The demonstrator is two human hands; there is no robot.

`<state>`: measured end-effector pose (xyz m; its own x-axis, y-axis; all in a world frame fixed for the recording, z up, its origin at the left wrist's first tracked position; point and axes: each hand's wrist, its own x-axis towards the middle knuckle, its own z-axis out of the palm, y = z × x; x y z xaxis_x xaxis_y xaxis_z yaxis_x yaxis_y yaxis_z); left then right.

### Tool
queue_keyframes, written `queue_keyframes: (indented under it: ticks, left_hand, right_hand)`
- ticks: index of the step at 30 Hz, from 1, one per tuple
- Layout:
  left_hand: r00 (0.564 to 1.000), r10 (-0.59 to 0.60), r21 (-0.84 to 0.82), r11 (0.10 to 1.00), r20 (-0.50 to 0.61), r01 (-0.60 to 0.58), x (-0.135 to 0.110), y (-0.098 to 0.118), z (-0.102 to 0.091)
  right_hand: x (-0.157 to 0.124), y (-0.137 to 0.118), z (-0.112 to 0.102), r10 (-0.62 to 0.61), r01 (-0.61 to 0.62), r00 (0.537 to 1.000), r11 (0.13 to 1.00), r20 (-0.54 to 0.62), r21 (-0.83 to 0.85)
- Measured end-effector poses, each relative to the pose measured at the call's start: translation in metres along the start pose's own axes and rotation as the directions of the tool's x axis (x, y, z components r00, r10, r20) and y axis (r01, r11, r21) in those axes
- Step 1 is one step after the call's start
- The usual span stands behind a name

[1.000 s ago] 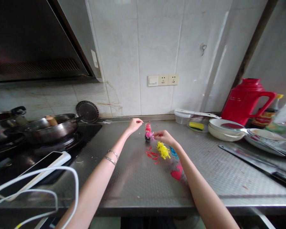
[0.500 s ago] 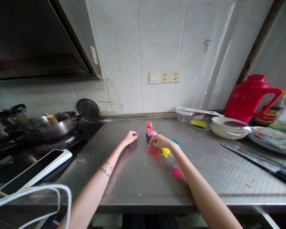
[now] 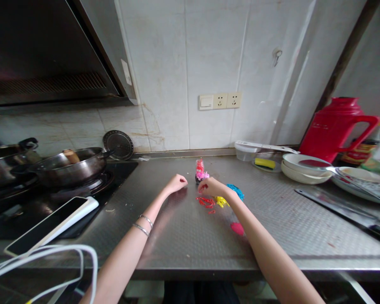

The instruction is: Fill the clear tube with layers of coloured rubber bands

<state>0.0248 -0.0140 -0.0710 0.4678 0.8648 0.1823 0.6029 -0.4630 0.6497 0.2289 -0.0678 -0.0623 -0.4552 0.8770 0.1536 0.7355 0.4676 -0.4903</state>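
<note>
My left hand [image 3: 176, 183] hovers low over the metal counter with its fingers curled together; what is in them, if anything, is hidden. To its right my right hand [image 3: 210, 187] is closed in a pinch just above a small spread of red rubber bands [image 3: 205, 202]; its fingertips are too small to show a held piece. Yellow rubber bands [image 3: 221, 202] lie partly under that wrist, and a blue heap [image 3: 236, 191] is just beyond it. Behind the right hand stands a small clear container with red contents [image 3: 199, 165], with pink pieces [image 3: 203, 175] and black pieces [image 3: 197, 180] below.
A pink piece [image 3: 237, 229] lies by my right forearm. At the left are a pan [image 3: 72, 169] on the stove and a white device [image 3: 60, 226] with cables. Bowls [image 3: 304, 173], a knife [image 3: 335, 210] and a red thermos [image 3: 332, 131] stand or lie at the right.
My left hand has shifted slightly right, closer to the right hand. My right hand stays over the red rubber bands. The whole view has moved a little.
</note>
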Motion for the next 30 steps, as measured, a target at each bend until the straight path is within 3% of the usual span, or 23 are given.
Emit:
queue_keyframes:
  ticks: [9,23,30]
  left_hand:
    - [1.000,0.003,-0.005,1.000,0.025,-0.003,-0.002,-0.001,0.002]
    - [0.991,-0.110,-0.029,0.993,0.081,0.113,-0.004,-0.001,0.004]
    - [0.994,-0.091,-0.052,0.994,0.053,0.094,-0.005,0.001,0.004]
  right_hand:
    - [-0.002,-0.013,0.006,-0.002,-0.006,0.991,0.998,0.133,0.056]
    - [0.002,-0.015,0.012,-0.020,0.029,0.986,0.998,0.164,-0.054]
    - [0.002,-0.016,0.014,-0.004,0.012,0.991,0.998,0.132,-0.058]
